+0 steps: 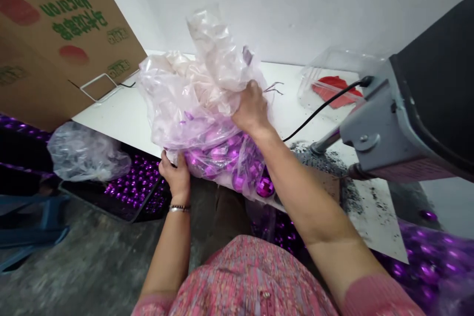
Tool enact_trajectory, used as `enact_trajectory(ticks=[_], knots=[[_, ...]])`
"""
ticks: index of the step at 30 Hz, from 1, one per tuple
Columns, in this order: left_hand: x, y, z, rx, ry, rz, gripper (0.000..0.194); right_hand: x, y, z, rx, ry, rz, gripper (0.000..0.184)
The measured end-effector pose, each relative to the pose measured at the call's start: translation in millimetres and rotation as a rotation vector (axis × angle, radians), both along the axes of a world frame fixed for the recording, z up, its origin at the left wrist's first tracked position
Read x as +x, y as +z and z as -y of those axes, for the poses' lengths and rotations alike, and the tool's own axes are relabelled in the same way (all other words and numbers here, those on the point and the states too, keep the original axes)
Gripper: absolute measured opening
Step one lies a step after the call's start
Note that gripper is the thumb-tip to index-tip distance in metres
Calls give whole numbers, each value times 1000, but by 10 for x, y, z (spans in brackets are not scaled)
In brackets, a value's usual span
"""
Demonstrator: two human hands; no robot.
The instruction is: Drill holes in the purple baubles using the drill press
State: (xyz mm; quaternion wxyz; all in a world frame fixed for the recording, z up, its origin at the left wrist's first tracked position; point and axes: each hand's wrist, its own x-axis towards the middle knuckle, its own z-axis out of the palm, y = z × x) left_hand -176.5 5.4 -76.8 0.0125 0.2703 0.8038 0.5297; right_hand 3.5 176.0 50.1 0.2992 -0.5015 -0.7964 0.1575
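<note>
A clear plastic bag (192,98) filled with shiny purple baubles (222,158) rests at the near edge of the white table. Its upper part is gathered and crumpled, with pale material showing through the film. My right hand (252,108) grips the gathered plastic above the baubles. My left hand (175,174) holds the lower left side of the bag near the table edge, with a beaded bracelet on its wrist. The bag hides the table beneath it.
A cardboard box (55,34) leans at upper left above a white wire frame (99,88). A grey machine (392,118) with a black cable (326,106) juts in at right, beside a clear plastic container (333,84) holding red material. Dark specks cover the table (370,212). Trays of purple baubles (137,187) lie below.
</note>
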Motion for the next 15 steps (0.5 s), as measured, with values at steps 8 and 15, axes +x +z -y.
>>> enact_trajectory(ticks=[8, 15], knots=[[322, 90, 86, 76, -423, 98, 115, -703, 248, 700, -12, 20, -4, 75], [259, 239, 95, -42, -235, -150, 101, -273, 92, 695, -55, -58, -109, 73]])
